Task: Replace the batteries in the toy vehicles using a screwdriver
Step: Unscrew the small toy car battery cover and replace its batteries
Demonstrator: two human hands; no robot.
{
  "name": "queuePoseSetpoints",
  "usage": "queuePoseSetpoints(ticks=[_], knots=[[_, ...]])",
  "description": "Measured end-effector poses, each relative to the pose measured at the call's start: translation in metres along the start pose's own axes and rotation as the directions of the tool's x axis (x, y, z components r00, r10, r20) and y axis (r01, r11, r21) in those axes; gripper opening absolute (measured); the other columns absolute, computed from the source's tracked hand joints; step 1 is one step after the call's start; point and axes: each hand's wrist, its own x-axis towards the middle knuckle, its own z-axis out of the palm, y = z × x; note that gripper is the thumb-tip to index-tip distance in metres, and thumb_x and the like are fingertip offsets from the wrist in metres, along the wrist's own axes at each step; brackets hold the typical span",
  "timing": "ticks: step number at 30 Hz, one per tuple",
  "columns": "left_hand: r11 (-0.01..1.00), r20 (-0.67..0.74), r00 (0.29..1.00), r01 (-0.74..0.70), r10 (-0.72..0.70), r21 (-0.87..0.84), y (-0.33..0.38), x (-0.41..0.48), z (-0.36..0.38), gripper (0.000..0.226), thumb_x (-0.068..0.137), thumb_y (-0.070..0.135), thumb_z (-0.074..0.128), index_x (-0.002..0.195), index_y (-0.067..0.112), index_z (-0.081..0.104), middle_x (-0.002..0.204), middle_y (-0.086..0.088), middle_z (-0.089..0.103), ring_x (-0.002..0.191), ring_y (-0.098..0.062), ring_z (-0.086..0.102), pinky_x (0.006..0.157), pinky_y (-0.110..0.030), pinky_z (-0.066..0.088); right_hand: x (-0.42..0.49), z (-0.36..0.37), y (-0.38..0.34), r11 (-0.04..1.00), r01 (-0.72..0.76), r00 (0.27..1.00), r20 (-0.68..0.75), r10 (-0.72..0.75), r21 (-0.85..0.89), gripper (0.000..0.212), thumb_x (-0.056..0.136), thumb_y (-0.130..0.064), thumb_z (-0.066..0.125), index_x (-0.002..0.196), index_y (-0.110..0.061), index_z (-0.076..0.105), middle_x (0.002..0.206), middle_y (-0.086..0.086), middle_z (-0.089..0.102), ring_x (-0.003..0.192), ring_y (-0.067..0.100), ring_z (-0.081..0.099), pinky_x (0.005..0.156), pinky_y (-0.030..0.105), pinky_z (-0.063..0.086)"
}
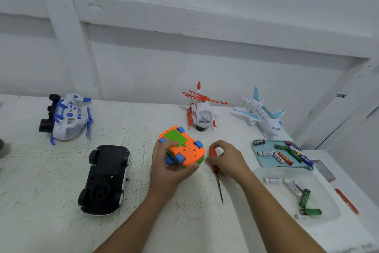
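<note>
Left fingers [159, 150] gripping upturned orange toy car [188, 152], right fingers [223, 146] pinching red screwdriver [212, 153], shaft toward person

A scuffed white table [51, 191] fills the lower view. Behind the table rises a white painted wall [184, 72], crossed by a slanting beam [205, 20] and an upright post [67, 47]. At the table's right end lie a teal tray [264, 161] and a clear tray [276, 201], with a red strip [347, 201] along the table's right edge.

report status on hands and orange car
Left hand grips orange car, underside up. Right hand holds screwdriver, tip away from car. Green cover on, nothing blocking.
</note>
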Motion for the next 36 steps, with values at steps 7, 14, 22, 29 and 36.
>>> queuePoseSetpoints(ticks=[7,14,22,29,36], knots=[[0.987,0.011,0.992,0.124,-0.124,-0.098,0.014,-0.001,0.003,0.060,0.052,0.038,0.088,0.103,0.039,0.056,0.127,-0.008,0.053,0.111,-0.027,0.062,0.077,-0.040,0.060,-0.001,0.004,0.007,0.985,0.055,0.998,0.032,-0.051,-0.165,0.049,0.086,-0.037,0.069,0.131,-0.027,0.055,0.121,0.003,0.062,0.105,0.020,0.060,0.082,0.026,0.043],[0.968,0.015,0.994,0.113,-0.112,-0.223,0.034,-0.008,0.008,0.063,0.054,0.040,0.083,0.108,0.031,0.051,0.108,0.022,0.063,0.104,-0.016,0.066,0.071,-0.026,0.055,-0.021,0.000,-0.011,0.988,0.049,0.996,-0.087,-0.037,0.146,0.029,0.094,-0.044,0.058,0.094,-0.017,0.068,0.083,0.003,0.067,0.069,0.017,0.060,0.058,0.031,0.050],[0.980,0.015,0.998,0.065,-0.063,-0.186,0.045,-0.006,0.010,0.075,0.061,0.053,0.080,0.120,0.022,0.045,0.115,0.014,0.059,0.104,-0.009,0.064,0.076,-0.023,0.054,-0.037,-0.001,-0.036,0.642,-0.407,0.831,0.555,-0.035,0.650,0.049,0.099,-0.050,0.043,0.122,-0.014,0.065,0.108,0.017,0.071,0.076,0.026,0.069,0.056,0.027,0.045],[0.982,-0.031,0.997,0.079,-0.075,0.172,0.043,0.011,-0.004,0.059,0.065,0.053,0.073,0.121,0.040,0.057,0.151,0.020,0.021,0.128,0.026,0.022,0.097,-0.008,0.038,-0.020,-0.005,-0.057,0.450,-0.370,0.894,0.443,-0.064,0.812,0.031,0.096,-0.028,0.055,0.117,-0.007,0.062,0.097,0.024,0.070,0.075,0.034,0.072,0.064,0.039,0.061],[0.949,-0.044,0.998,-0.031,0.048,0.314,0.063,0.039,-0.012,0.056,0.070,0.020,0.069,0.121,0.038,0.053,0.118,0.024,0.061,0.108,-0.006,0.059,0.077,-0.033,0.050,0.009,-0.007,-0.085,0.554,-0.003,0.965,0.147,-0.216,0.832,0.018,0.091,-0.013,0.065,0.107,-0.012,0.056,0.096,0.012,0.073,0.076,0.024,0.072,0.066,0.038,0.058]])
